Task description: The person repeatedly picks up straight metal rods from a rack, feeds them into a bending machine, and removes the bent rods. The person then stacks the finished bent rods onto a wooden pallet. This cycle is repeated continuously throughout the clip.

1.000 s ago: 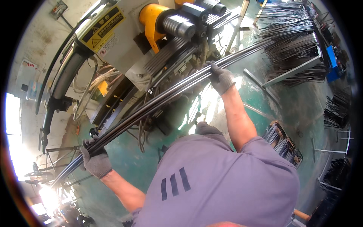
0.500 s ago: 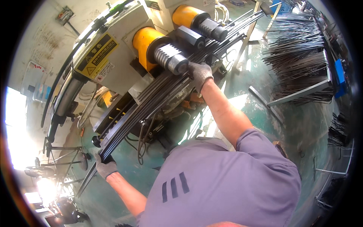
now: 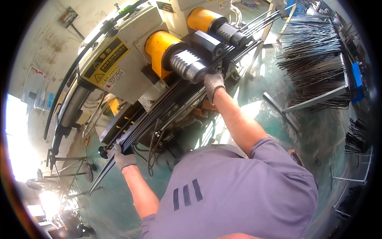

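Observation:
A bundle of long dark metal rods [image 3: 148, 112] runs slantwise along the front of a machine, from the lower left to the upper right. My left hand [image 3: 125, 158], in a grey knit glove, is closed around the rods close to their lower-left ends. Higher up, my right hand [image 3: 214, 85] in a matching glove grips the bundle beside the grooved steel roller [image 3: 188, 65]; its fingertips are partly hidden. Behind that roller sits a yellow housing [image 3: 160, 49]. A second yellow housing [image 3: 205, 20] carries another grooved roller [image 3: 230, 34] farther up.
A yellow-and-black warning label [image 3: 105, 59] is on the machine's pale body. Dark cables [image 3: 150, 161] hang under the rods. At right, a metal rack [image 3: 318, 97] holds a large pile of rods [image 3: 312, 51]. A stand [image 3: 71, 161] is on the left.
My left hand has moved up and to the right, and the lower rod ends have shifted the same way. My right hand stays near the roller, slightly lower in view.

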